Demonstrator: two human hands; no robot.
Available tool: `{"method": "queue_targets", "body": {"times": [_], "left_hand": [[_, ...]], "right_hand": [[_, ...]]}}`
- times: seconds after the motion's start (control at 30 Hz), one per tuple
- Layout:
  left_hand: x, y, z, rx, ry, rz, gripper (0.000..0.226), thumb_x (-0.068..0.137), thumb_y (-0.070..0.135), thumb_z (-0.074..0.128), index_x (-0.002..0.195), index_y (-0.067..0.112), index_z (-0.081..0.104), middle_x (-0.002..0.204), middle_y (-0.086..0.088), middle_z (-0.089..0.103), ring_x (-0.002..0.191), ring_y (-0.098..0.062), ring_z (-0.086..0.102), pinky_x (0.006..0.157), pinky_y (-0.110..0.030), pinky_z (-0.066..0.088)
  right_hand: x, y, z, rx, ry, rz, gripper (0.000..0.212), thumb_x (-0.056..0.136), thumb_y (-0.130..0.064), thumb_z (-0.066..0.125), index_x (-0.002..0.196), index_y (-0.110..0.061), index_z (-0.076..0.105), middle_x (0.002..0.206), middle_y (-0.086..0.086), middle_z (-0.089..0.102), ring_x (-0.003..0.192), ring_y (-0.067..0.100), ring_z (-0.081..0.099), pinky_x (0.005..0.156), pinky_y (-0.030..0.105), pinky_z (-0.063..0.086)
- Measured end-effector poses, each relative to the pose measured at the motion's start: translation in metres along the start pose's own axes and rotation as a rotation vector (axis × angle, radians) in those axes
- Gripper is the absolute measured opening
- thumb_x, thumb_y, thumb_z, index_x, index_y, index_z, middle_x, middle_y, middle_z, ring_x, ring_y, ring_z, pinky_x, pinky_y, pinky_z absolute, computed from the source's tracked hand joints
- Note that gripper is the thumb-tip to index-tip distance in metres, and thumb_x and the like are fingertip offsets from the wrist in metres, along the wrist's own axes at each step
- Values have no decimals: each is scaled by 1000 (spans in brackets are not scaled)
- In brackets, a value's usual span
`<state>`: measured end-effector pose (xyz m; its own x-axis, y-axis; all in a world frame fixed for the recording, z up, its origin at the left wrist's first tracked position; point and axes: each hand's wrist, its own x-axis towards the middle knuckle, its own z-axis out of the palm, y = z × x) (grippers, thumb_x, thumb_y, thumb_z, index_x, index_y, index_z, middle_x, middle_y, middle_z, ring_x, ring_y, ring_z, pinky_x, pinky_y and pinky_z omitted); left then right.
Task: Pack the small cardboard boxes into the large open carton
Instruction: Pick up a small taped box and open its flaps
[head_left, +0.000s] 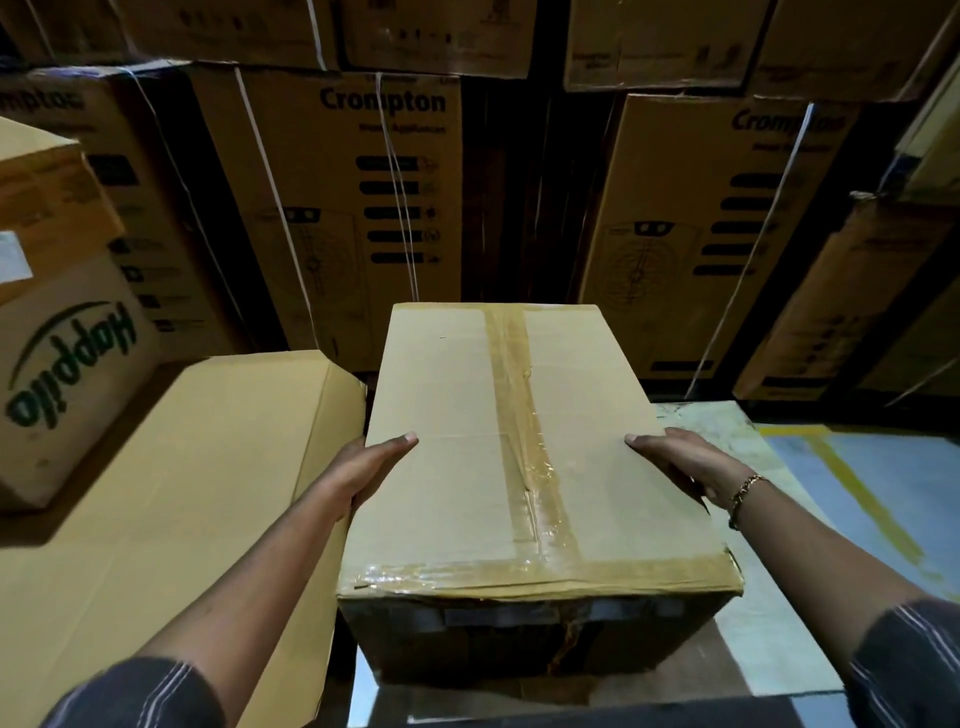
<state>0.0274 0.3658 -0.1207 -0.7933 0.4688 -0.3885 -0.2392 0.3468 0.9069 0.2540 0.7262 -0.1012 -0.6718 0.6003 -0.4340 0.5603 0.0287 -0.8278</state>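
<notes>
Taped cardboard box (524, 457) sat at frame centre, held between both hands, its near end toward the wearer at 6 o'clock and its far end pointing to 12. Brown tape ran down the lid seam and across the near edge; the tape looked wrinkled and partly lifted near the middle.

Left hand (363, 473) was pressed flat on the box's left side at 9 o'clock, thumb laid over the top edge, fingers hidden down the wall. Right hand (675, 462) mirrored it at 3 o'clock, thumb on the lid, a bracelet (745, 491) at the wrist. Each grip was a spread palm clamping the box, not a pinch. Forearms ran straight out, elbows low, striped sleeves (140, 696) at the bottom corners.

Risks, as judged: the hold is by side pressure alone, so the box may slip down if it is heavy or the palms relax. Whether it rested on anything beneath could not be told.

Flat cardboard surface (171, 467) lay just beside the box at 9 o'clock, touching or nearly so; the box could catch on its corner. No open carton was visible, so the destination was unclear.

Farther off, a "Happilo" carton (67, 374) stood at 10 o'clock. Stacked Crompton cartons (363, 208) walled the background at 12.
</notes>
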Motion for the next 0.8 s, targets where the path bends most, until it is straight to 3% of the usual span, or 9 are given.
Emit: {"method": "queue_targets", "body": {"times": [0.07,0.1,0.17,0.23,0.27,0.37,0.47,0.73,0.8], "left_hand": [[17,3,-2,-37,-13,-12,52,83,39,82,126,12,67,109,6,75,94,-2,69,74,-15,49],[24,4,-3,-51,-14,-21,54,82,40,83,126,12,68,112,5,76,96,-3,70,76,-16,49],[43,5,-7,-82,-28,-45,60,77,43,85,125,11,70,114,4,76,102,-5,70,82,-19,50],[57,7,-7,-112,-50,-71,60,75,41,87,123,9,71,113,4,77,101,-4,71,90,-20,50],[63,8,-7,-125,-57,-80,58,77,37,87,123,8,70,111,4,77,97,-2,72,89,-18,51],[71,8,-5,-147,-84,-65,50,84,21,82,128,4,66,110,1,76,86,2,74,67,-8,53],[71,7,-7,-144,-87,-23,48,88,14,77,131,2,62,110,0,74,80,6,73,60,-5,51],[45,49,-5,-153,-47,194,50,89,15,76,135,10,56,112,1,74,88,-2,75,66,-11,55],[34,54,-3,-160,-4,282,59,85,21,81,138,15,55,117,1,73,97,-7,74,75,-17,58]], "right_hand": [[18,-8,0,-2,26,13,30,96,-32,70,81,-10,56,52,-5,64,45,7,62,41,16,42],[24,-10,0,-1,15,26,30,96,-33,70,82,-9,59,51,-6,66,45,6,64,43,15,45],[42,-14,1,16,-13,62,38,91,-39,74,103,-3,70,76,4,79,70,17,77,66,26,59],[54,-13,2,62,-29,113,52,83,-48,80,115,-7,73,100,11,80,92,30,77,90,44,60],[57,-13,3,78,-39,132,56,80,-51,82,115,-9,74,103,12,79,95,33,77,95,48,58],[63,-10,7,88,-23,150,63,73,-56,85,114,-9,74,103,13,79,94,34,77,95,51,58],[64,-10,7,99,14,105,69,69,-60,86,116,-10,71,102,10,80,92,33,77,92,50,59],[46,-40,-17,103,131,-189,58,80,-56,81,120,-15,71,104,0,79,91,21,78,83,38,61],[37,-40,-22,91,192,-297,56,80,-59,79,121,-21,72,107,-5,78,95,18,76,84,38,60]]}}
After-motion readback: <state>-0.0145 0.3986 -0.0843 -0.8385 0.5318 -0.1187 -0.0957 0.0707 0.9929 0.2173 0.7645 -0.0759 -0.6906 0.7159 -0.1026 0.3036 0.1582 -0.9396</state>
